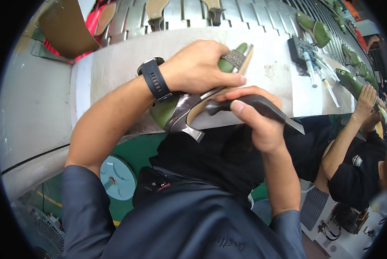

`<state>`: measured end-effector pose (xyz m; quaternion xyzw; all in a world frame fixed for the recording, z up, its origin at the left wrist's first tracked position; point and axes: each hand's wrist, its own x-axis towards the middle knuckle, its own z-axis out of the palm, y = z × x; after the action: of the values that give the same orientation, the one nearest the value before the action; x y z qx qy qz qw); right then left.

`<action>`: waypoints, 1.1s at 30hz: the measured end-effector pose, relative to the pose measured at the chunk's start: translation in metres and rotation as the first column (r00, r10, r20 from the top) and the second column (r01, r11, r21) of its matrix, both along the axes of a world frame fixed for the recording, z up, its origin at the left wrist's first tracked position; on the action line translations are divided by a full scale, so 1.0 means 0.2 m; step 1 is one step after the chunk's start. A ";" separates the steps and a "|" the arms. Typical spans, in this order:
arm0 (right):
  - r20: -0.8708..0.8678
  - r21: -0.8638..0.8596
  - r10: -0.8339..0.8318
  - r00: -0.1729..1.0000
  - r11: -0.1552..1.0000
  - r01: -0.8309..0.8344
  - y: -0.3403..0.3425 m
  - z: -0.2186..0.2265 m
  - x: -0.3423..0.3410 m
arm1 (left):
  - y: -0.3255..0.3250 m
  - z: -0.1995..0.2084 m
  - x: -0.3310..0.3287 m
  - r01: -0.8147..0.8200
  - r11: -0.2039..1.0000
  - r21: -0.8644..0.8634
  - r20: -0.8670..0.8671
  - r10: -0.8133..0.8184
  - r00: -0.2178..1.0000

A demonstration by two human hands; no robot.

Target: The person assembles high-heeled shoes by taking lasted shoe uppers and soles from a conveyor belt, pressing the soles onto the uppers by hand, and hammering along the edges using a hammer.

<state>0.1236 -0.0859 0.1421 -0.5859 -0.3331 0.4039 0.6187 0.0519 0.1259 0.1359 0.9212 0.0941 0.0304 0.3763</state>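
A high-heeled sandal on a green shoe last (pixel 164 113) lies tilted on its side at the near edge of the pale bench. It has dark metallic straps, a glittery toe band (pixel 233 58) and a slim heel. My left hand (pixel 198 67), with a black watch on the wrist, is closed over the sandal's middle and hides part of it. My right hand (pixel 262 118) grips a dark cobbler's hammer (pixel 260 105) by its head, thumb on top. The hammer's round face is close to the sole beside the heel, and its flat end points right. Its handle is hidden.
Behind the bench (pixel 115 69) runs a slatted metal conveyor (pixel 185 15) carrying soles with heels. A dark holder with syringes (pixel 308 60) stands to the right, near more green lasts (pixel 314 30). At far right a co-worker's hand (pixel 366 100) holds another green last. A round blue stool (pixel 118 177) is below.
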 end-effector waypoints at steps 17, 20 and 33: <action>0.410 0.412 -0.168 0.897 0.911 -0.017 -0.23 0.59 -0.05 | -0.39 0.40 -0.20 -0.011 1.000 -0.004 0.591 0.011 0.807; 0.311 0.152 -0.228 0.923 0.970 0.189 -0.22 0.73 -0.07 | -0.40 0.36 -0.19 0.064 0.996 0.057 0.682 -0.086 0.727; -0.006 0.083 -0.056 0.998 0.995 0.057 -0.30 0.23 -0.21 | -0.44 -0.21 -0.51 -0.307 0.896 0.321 0.691 0.000 0.723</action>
<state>0.0825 -0.1452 0.1878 -0.5679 -0.3318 0.3731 0.6544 -0.0498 0.0382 0.0930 0.8930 0.0206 0.4135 0.1767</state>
